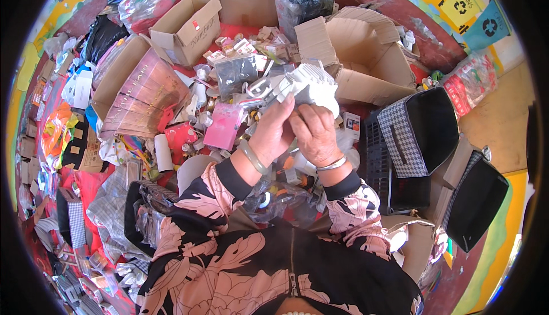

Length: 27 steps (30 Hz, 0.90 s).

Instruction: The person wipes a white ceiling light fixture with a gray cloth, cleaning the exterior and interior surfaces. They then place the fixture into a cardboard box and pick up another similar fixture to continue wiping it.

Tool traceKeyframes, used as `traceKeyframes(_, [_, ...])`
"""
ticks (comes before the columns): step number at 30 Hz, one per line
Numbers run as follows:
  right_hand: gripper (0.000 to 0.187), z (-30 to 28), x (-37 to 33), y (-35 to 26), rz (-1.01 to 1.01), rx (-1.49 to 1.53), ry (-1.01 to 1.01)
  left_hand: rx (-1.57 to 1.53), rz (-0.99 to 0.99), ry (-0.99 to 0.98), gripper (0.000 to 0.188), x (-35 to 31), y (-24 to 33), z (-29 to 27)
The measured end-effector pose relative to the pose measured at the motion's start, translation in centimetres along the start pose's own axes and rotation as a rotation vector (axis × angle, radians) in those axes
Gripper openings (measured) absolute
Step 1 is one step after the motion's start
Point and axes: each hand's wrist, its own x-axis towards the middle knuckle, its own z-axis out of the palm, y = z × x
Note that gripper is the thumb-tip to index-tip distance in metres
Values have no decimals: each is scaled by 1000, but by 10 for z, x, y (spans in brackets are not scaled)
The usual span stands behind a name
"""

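In front of me both hands meet at a white thing with a ridged upper edge [311, 83]; its kind I cannot make out. My left hand [275, 131] is closed around its lower side, with the thumb pointing up. Bent fingers of my right hand [314, 134] pinch its lower edge, close beside the left hand. Beneath them spreads a heap of mixed small items, with a pink box [223, 126] left of my left wrist and a crumpled clear plastic bag [280, 200] below.
Open cardboard boxes stand ahead: a large one [366, 46] at right, a smaller one [189, 29] at left. Black bins with checked sides [420, 132] are at my right. Left lie a pink printed carton [143, 95], a white roll [163, 152] and a grey sheet [117, 206].
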Motion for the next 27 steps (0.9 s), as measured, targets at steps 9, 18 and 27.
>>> traceKeyframes(9, [38,7,5,-13,-48,250,-170,-66,80,198,52,6,28,1])
traceKeyframes(18, [30,-54,10,26,699,1119,-9,-156,188,154,53,17,39,-12])
traceKeyframes(27, [39,-48,-57,105,1483,1719,557,-195,207,129,58,21,38,-14])
